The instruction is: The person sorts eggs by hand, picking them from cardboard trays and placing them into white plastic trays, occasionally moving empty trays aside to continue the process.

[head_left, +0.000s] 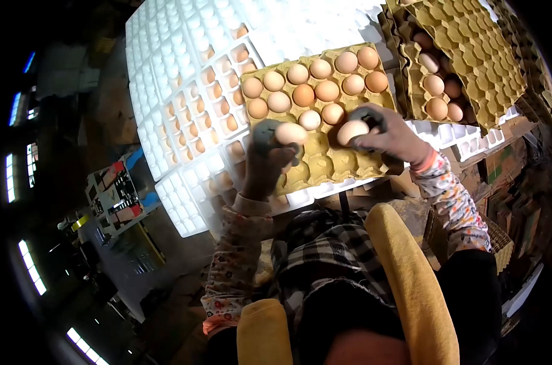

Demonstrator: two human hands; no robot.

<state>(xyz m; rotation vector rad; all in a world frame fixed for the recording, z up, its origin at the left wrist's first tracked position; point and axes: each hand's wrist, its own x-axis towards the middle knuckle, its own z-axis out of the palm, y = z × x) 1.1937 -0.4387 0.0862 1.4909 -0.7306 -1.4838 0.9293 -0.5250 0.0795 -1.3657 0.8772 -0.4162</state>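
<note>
Head view: you look down over your own lap at a cardboard egg tray lying in front of you, tilted a little in the frame.
Left hand: your left hand is gloved dark and closed around one pale egg, pinched at the fingertips so the shell rides clear of the palm.
Right hand: your right hand is closed on a second egg, held the same way, fingers curled over the top.
Where the eggs are: both held eggs hover just above the empty cups of the tray's near rows, side by side and apart from each other.
Tray fill: the far rows already carry eggs, one to a cup; the near rows are bare, so your hands work at the open edge closest to you.
Underneath: the tray rests on a wide white plastic grid whose cells on the left also hold eggs.
Right side: a stack of cardboard trays leans over another tray of brown eggs, close beside your right hand.
Sleeves: patterned sleeves reach forward from a checked garment.
Surroundings: the left edge is dark, with bright window strips; details there are too dim to tell.
</note>
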